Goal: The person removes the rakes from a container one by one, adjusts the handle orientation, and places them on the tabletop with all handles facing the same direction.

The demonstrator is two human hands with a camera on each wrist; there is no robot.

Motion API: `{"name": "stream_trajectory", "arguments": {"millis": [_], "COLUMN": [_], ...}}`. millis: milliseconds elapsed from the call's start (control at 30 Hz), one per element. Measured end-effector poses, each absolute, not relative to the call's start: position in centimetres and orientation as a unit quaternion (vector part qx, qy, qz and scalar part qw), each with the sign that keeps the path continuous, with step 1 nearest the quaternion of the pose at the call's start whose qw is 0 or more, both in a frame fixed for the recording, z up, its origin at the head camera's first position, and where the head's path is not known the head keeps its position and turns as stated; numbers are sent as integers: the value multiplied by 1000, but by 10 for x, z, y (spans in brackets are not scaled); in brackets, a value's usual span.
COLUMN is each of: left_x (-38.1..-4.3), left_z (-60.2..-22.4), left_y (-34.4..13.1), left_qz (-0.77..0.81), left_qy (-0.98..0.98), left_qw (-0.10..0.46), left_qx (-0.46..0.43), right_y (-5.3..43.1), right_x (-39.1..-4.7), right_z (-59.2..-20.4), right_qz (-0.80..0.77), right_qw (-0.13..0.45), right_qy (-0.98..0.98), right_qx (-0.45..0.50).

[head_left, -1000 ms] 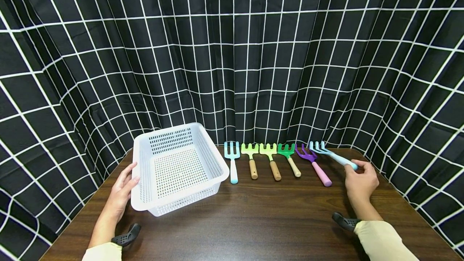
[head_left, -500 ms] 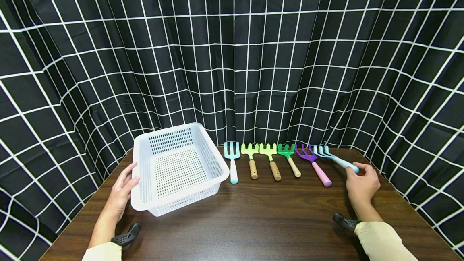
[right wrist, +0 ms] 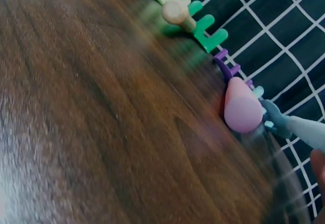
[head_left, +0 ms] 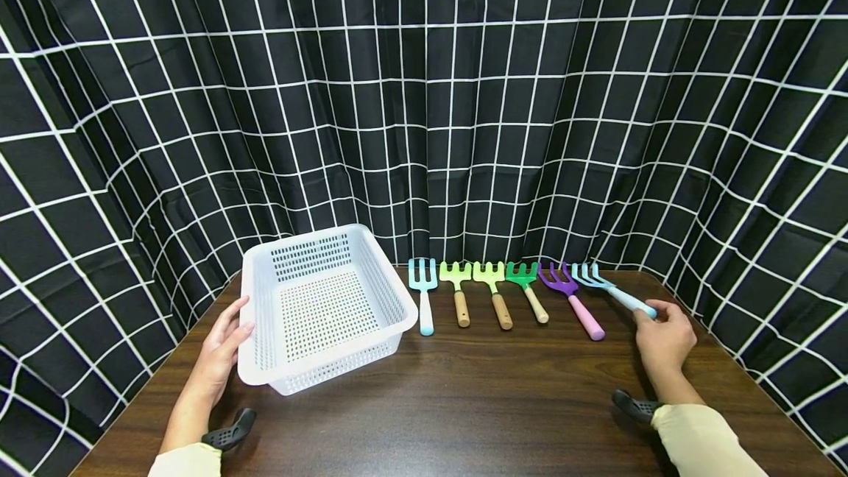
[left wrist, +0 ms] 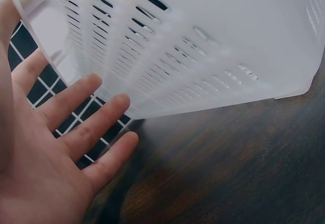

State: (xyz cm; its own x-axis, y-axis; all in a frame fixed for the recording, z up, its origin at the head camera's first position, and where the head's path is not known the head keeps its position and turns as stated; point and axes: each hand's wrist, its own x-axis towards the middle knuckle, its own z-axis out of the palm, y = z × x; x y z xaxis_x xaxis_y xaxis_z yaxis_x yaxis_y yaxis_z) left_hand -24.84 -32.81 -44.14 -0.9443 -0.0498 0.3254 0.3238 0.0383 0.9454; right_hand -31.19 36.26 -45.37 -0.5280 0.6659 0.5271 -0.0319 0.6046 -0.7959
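Note:
At the left of the head view, my left hand (head_left: 217, 348) holds the left rim of a white perforated plastic basket (head_left: 397, 319), thumb over the rim. In the left wrist view, several spread fingers (left wrist: 96, 122) lie along the basket's outer side. My right hand (head_left: 665, 341) pinches the handle end of a light blue hand rake (head_left: 619, 296), thumb and fingertips at its end. That rake lies slanted at the right of the tool row, tines toward the curtain. Just left of it lies a purple hand rake with a pink handle (head_left: 587, 319).
Farther left lie a green rake (head_left: 530, 289), two lime-green rakes with wooden handles (head_left: 500, 308), and a blue-and-white garden fork (head_left: 425, 300) beside the basket. Behind the brown wooden table (head_left: 464, 418) hangs a black curtain with white grid lines (head_left: 424, 109).
The right hand has drawn the light blue rake slightly right and toward me, lowering it to the table beside the purple one. The left hand and basket stay put.

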Motion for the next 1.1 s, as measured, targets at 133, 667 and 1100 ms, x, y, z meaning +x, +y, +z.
{"name": "stream_trajectory", "arguments": {"millis": [133,667,1100], "left_x": [-248,-248,-250], "left_z": [-442,-443,-443], "left_y": [-329,-329,-329], "left_qz": [-689,-695,-695], "left_qy": [-705,-698,-696], "left_qw": [136,139,138], "left_qx": [-100,-105,-113], "right_y": [367,373,378], "right_x": [-312,-306,-303], "right_z": [-457,-459,-461], "right_qz": [391,367,345], "right_qw": [406,269,231], "right_qy": [-797,-865,-890], "right_qx": [-217,-211,-189]}}
